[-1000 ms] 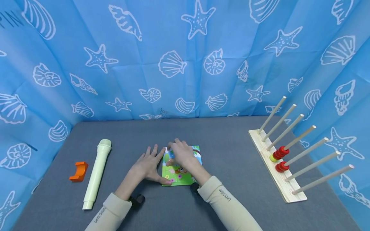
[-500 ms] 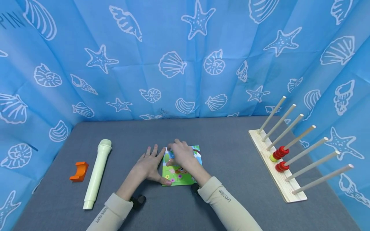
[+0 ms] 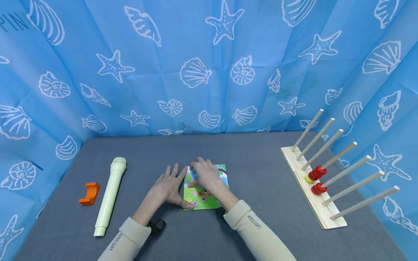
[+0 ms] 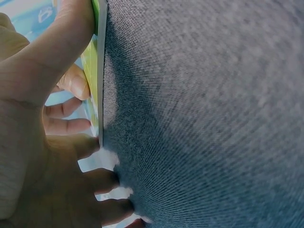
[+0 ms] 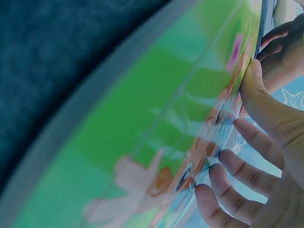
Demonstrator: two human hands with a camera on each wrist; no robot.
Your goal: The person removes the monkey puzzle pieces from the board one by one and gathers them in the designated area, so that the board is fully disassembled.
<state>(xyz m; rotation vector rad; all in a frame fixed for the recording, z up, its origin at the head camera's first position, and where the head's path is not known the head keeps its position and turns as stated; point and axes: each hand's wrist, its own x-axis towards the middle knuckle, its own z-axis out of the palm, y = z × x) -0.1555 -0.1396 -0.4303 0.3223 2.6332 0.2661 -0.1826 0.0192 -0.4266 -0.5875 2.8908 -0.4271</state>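
Note:
A small jigsaw puzzle (image 3: 209, 203) with a green and blue cartoon picture lies flat on the grey tabletop. My left hand (image 3: 168, 188) is spread at its left side, thumb on the lower left corner and index fingertip by the upper left edge. Over the upper middle of the puzzle, my right hand (image 3: 206, 174) rests its fingertips on the picture and covers part of it. Close up in the right wrist view, the right fingers (image 5: 244, 171) bend slightly and touch the surface. In the left wrist view, the left thumb (image 4: 61, 42) lies across the puzzle's edge.
A pale green toy microphone (image 3: 110, 199) lies to the left, with an orange arch-shaped block (image 3: 89, 194) beyond it. On the right stands a wooden peg rack (image 3: 313, 192) with red beads (image 3: 317, 173) on two pegs. A blue shell-print curtain (image 3: 222, 94) surrounds the table.

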